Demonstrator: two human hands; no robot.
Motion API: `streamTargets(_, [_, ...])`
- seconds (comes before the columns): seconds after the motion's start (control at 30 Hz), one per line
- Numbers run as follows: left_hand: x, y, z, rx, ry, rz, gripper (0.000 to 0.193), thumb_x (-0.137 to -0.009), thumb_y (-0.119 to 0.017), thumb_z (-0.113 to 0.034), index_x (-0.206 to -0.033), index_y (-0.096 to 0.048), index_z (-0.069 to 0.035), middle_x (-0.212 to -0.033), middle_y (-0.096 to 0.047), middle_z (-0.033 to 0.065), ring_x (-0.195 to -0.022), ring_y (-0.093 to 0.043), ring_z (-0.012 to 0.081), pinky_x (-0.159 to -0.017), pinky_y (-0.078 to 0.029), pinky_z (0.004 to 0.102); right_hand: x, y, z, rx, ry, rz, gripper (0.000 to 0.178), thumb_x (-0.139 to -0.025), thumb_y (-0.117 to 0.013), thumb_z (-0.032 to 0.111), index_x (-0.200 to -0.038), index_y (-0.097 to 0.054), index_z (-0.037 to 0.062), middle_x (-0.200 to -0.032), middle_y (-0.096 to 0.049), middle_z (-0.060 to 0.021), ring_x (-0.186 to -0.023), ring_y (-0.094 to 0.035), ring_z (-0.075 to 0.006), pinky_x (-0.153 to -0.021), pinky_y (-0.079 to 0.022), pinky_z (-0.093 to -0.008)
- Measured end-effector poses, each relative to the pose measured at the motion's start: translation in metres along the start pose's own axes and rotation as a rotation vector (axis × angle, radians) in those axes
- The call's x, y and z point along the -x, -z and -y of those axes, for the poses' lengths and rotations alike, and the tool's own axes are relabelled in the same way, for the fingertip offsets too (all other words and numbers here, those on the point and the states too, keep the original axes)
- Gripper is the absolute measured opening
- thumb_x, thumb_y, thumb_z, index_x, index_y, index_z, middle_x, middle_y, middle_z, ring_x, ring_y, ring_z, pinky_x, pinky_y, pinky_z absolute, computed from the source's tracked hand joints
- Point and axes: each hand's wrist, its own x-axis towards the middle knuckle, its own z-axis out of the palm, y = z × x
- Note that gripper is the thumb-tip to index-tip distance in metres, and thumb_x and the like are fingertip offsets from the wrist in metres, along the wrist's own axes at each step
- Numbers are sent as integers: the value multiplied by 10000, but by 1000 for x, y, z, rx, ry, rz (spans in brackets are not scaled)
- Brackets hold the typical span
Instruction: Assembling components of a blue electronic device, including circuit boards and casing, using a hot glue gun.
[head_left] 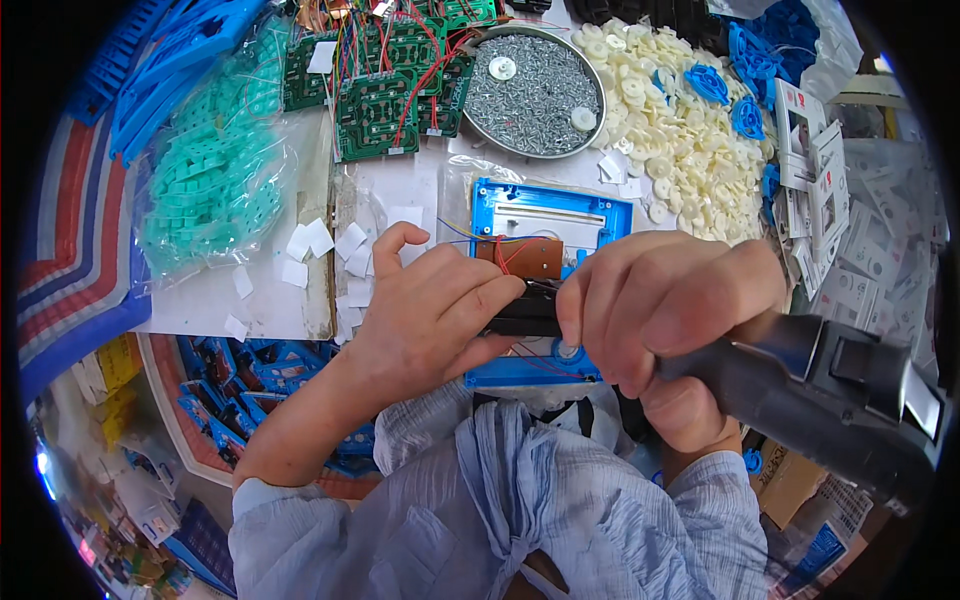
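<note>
A blue plastic case [622,216] lies open in front of me, with a brown circuit board [538,259] and thin red, yellow and blue wires in it. Fingers of my left hand [425,305] close on a black block-shaped part [528,316] over the case's lower half; the index finger and thumb are at its edge. My right hand [670,310] is wrapped round a black handheld power tool [820,385], which looks like an electric screwdriver. Its body slants to the lower right, and its working end points toward the black part, mostly hidden behind my fingers.
Beyond the case stand a round metal dish [598,125] of screws, wired green circuit boards [375,115] and a pile of cream plastic discs [675,135]. At left lie bagged teal parts [215,195] and white paper squares [310,238]. A basket [165,380] of blue parts sits lower left.
</note>
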Motion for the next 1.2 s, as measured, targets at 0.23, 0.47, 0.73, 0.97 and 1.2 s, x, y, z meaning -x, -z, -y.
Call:
streamTargets(0.23, [0, -2, 1, 10, -11, -19, 604, -642, -880, -287, -1168, -638, -115, -1039, -645, 0, -886, -619, 183, -963, -325, 498, -3, -11, -3, 45, 49, -43, 322, -922, -779, 288, -999, -542, 85, -629, -599, -16, -517, -564, -164, -568, -517, -356])
streamTargets(0.47, [2, -3, -1, 8, -15, -30, 541, -669, -865, -287, -1131, -653, -104, -1037, -641, 2, -886, -613, 177, -987, -310, 498, -8, -17, -2, 84, 13, -45, 304, -903, -786, 238, -870, -541, 61, -609, -580, -34, -491, -553, -174, -520, -500, -351])
streamTargets(0.73, [5, -8, 2, 3, -38, -47, 486, -718, -828, -294, -1122, -655, -85, -1004, -629, 4, -871, -609, 173, -989, -310, 503, -8, -21, -12, 260, 90, 43, 282, -909, -761, 186, -901, -508, 61, -596, -551, -43, -481, -537, -168, -493, -482, -343])
streamTargets(0.97, [7, -9, 0, -40, -34, -45, 460, -695, -830, -282, -1092, -673, -111, -1033, -637, -6, -947, -612, 173, -1007, -304, 507, -6, -1, 4, 98, -22, 42, 481, -904, -785, 293, -1179, -464, 64, -675, -567, -16, -557, -553, -158, -628, -537, -378])
streamTargets(1.2, [-11, -5, 5, 15, -33, -29, 438, -748, -826, -311, -1118, -665, -141, -1066, -663, 28, -1063, -596, 220, -1006, -295, 522, 16, 8, 53, 849, 623, -523, 883, -870, -780, 372, -1539, -288, 69, -1271, -545, -201, -1175, -561, -346, -1026, -494, -531])
